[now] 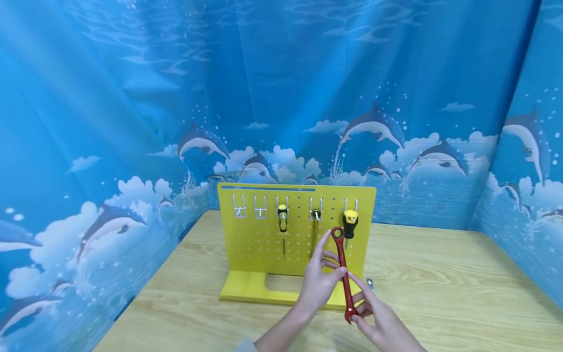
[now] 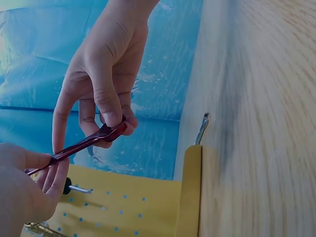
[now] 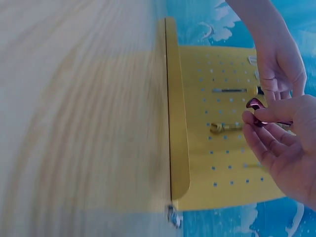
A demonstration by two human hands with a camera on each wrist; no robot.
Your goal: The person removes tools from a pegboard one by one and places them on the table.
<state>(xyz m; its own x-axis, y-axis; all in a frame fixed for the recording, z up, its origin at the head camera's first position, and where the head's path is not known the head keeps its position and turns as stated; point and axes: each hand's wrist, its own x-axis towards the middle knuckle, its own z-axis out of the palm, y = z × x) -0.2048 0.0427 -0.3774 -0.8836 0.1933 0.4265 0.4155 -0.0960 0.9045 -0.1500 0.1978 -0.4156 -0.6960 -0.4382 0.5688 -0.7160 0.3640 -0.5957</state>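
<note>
A red combination wrench (image 1: pixel 343 266) is held up in front of a yellow pegboard stand (image 1: pixel 264 244), ring end up and open end down. My left hand (image 1: pixel 318 281) pinches it around the middle of the shaft, as the left wrist view also shows, where that hand (image 2: pixel 29 182) is partly cut off. With thumb and fingertips my right hand (image 1: pixel 380 320) grips the open-jaw end; the right wrist view shows this wrench end (image 3: pixel 256 104) between the fingers of the right hand (image 3: pixel 291 143).
On the pegboard's hooks hang a small screwdriver (image 1: pixel 283 217), a brass-coloured wrench (image 1: pixel 315 230) and a yellow-black screwdriver (image 1: pixel 350 224). Two hooks (image 1: pixel 260 210) at the left hold nothing. A silver tool (image 1: pixel 370 283) lies on the wooden table (image 1: pixel 440 283) behind the stand's right end.
</note>
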